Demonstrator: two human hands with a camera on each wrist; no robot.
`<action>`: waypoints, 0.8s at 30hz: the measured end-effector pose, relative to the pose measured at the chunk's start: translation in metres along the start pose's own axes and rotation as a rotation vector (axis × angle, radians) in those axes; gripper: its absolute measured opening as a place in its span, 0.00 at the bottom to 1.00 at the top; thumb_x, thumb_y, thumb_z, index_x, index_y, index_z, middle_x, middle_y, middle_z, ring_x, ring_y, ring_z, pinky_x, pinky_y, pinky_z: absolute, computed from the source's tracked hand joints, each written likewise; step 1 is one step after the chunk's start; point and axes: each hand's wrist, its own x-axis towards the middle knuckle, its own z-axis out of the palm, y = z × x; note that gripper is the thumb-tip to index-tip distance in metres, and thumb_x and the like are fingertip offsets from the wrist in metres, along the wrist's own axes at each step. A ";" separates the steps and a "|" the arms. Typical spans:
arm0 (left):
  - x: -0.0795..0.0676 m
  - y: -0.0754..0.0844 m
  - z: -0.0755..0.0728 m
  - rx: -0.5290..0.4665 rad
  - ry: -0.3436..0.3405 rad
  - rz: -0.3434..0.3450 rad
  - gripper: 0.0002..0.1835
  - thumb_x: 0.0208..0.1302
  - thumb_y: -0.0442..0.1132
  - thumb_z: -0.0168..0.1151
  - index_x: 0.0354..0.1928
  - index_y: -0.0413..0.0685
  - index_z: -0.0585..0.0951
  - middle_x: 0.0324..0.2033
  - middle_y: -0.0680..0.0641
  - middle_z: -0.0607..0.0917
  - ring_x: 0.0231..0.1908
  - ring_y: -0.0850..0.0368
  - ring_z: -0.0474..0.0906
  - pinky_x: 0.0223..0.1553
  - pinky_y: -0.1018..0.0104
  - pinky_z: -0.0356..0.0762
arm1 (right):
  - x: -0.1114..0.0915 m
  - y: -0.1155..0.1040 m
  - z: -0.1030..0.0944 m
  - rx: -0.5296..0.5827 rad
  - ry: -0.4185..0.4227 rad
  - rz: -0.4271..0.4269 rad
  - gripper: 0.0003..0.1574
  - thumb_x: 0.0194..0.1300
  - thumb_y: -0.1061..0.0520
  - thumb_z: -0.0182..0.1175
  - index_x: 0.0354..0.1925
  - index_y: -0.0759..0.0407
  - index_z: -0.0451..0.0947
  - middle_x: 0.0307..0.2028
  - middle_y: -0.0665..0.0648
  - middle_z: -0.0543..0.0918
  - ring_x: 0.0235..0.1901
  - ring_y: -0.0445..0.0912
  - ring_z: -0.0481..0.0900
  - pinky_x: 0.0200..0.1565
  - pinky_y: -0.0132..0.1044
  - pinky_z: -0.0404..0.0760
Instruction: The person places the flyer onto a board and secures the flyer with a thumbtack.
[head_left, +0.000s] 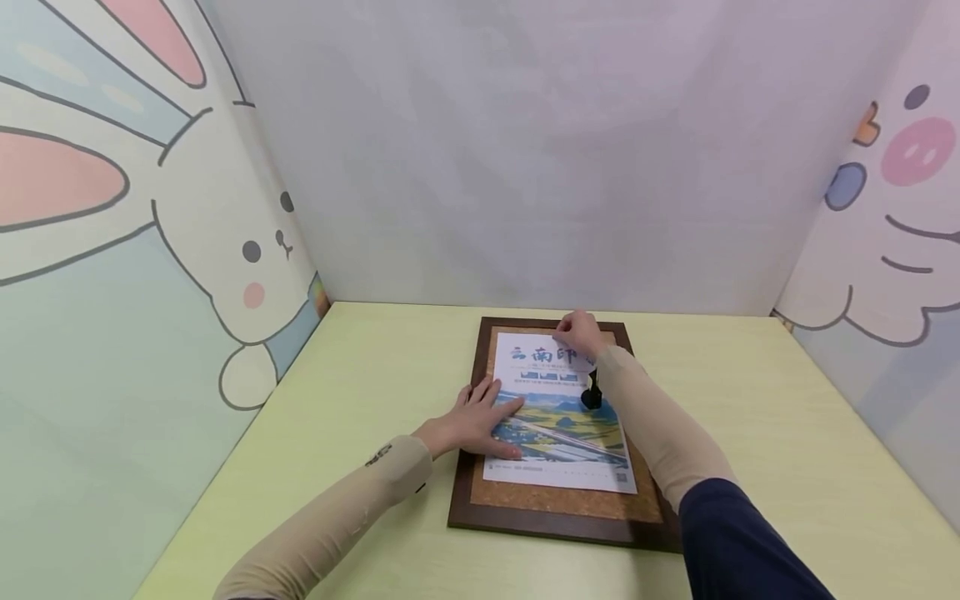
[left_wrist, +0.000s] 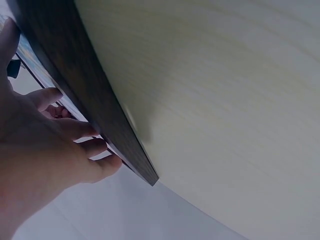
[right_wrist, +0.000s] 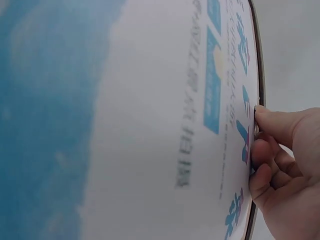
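Observation:
A printed poster (head_left: 555,475) with blue lettering and a landscape picture lies on a cork board (head_left: 547,498) in a dark brown frame. My left hand (head_left: 468,421) spreads its fingers over the poster's left side and presses it flat. In the left wrist view, the left hand (left_wrist: 55,135) reaches over the frame's dark edge (left_wrist: 95,95). At the poster's top, my right hand (head_left: 581,333) has its fingers curled; in the right wrist view, the right hand (right_wrist: 290,160) pinches a small dark pin-like thing (right_wrist: 258,108) at the paper's edge. The fingers hide most of it.
The board lies on a pale yellow table (head_left: 360,375). A grey-white backdrop (head_left: 525,167) rises behind it. Side panels carry a cartoon rabbit (head_left: 217,217) on the left and a pink-nosed cartoon animal (head_left: 892,225) on the right.

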 end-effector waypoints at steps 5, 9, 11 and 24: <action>0.005 0.003 0.002 0.004 -0.003 0.014 0.48 0.57 0.71 0.58 0.76 0.65 0.53 0.77 0.40 0.42 0.77 0.42 0.32 0.72 0.37 0.37 | -0.006 0.002 -0.005 -0.014 0.012 0.043 0.09 0.67 0.56 0.61 0.34 0.61 0.81 0.34 0.61 0.81 0.32 0.50 0.76 0.36 0.39 0.74; 0.007 0.004 0.002 0.006 -0.007 0.026 0.48 0.57 0.71 0.57 0.76 0.65 0.53 0.77 0.39 0.42 0.77 0.41 0.32 0.72 0.37 0.38 | -0.010 0.002 -0.008 -0.005 0.013 0.087 0.11 0.67 0.55 0.61 0.33 0.62 0.80 0.33 0.60 0.81 0.31 0.50 0.76 0.35 0.38 0.73; 0.008 0.003 0.003 0.004 -0.007 0.021 0.48 0.57 0.71 0.58 0.76 0.65 0.53 0.77 0.39 0.42 0.77 0.41 0.33 0.72 0.37 0.38 | -0.011 0.003 -0.008 0.003 0.011 0.087 0.13 0.68 0.53 0.60 0.34 0.62 0.80 0.33 0.60 0.80 0.30 0.49 0.75 0.34 0.38 0.72; 0.003 -0.012 -0.019 0.014 0.021 0.036 0.44 0.64 0.66 0.54 0.76 0.58 0.54 0.76 0.38 0.43 0.76 0.38 0.35 0.71 0.35 0.36 | -0.041 -0.050 -0.034 -0.269 0.158 -0.404 0.25 0.72 0.51 0.54 0.61 0.63 0.72 0.51 0.65 0.80 0.49 0.58 0.78 0.52 0.52 0.76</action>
